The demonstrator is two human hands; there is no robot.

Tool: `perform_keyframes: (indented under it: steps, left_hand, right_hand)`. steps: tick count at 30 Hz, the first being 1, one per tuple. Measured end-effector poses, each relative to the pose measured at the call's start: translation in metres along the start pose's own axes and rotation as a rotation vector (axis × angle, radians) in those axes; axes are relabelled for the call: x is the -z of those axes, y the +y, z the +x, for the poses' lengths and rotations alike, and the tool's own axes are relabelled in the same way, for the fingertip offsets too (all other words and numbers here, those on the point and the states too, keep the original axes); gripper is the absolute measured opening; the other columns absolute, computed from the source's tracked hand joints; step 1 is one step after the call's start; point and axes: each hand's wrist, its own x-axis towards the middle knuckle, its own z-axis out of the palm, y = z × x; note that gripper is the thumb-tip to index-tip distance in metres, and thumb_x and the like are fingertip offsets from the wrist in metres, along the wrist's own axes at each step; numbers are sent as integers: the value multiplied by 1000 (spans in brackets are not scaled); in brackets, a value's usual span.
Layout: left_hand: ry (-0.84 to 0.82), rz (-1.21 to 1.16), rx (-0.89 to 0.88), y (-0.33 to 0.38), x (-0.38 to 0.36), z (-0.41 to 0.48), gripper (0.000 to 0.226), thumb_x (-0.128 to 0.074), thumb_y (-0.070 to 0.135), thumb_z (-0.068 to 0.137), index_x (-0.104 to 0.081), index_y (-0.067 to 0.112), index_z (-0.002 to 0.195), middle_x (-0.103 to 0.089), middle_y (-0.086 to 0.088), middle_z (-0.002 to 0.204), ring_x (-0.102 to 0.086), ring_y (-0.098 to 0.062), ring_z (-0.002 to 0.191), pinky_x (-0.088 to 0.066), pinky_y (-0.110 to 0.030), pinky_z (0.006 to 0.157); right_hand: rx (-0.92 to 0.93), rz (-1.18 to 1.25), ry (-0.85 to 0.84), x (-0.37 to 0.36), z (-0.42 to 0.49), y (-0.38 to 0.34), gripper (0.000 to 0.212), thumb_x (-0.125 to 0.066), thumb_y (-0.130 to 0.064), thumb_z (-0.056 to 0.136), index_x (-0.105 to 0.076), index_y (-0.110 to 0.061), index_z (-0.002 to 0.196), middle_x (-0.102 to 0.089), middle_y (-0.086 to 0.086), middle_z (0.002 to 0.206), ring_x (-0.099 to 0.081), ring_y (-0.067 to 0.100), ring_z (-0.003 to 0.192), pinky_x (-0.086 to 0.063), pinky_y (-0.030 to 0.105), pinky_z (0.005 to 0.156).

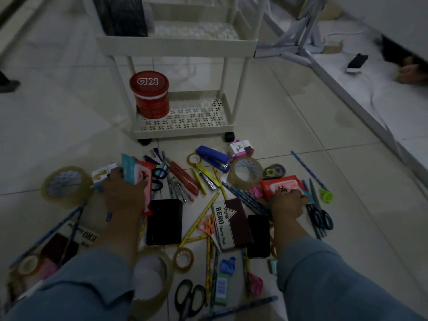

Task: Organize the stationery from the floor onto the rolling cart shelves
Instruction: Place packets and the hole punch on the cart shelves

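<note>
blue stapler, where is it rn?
Head view: the blue stapler lies on the floor just in front of the cart, right of centre, between a small tape ring and a pink box.

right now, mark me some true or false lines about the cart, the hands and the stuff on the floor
1. The red canister stands on the bottom shelf of the cart. True.
2. The blue stapler is already on the cart. False: it lies on the floor in front of the cart.
3. The left hand grips a flat blue and pink pouch. True.
4. The right hand holds the orange scissors. False: its fingers curl on a red packet, and the scissors lie untouched on the floor.
5. The top of the canister is open. False: a red lid covers it.
</note>
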Motion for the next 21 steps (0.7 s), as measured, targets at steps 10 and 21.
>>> perform_keyframes:
  steps: [10,21]
  left_hand:
    - [1,254,-324,28,-21,-16,47,-67,24,82,-49,13,123,-65,-20,105,-62,-39,91,-52,-46,67]
    - [-330,-486,97,59,-31,-16,46,-72,15,81,-52,0,119,-62,-16,110,-63,-25,88,-53,-28,69]
  right_hand:
    - [-95,510,-47,6,-3,-10,86,-67,-9,85,-11,-12,149,-35,19,146,-42,33,129,-35,41,106]
    - [482,784,-113,-1,-73,-76,53,-52,0,88,-37,-12,137,-52,3,120,-55,19,112,-50,28,88]
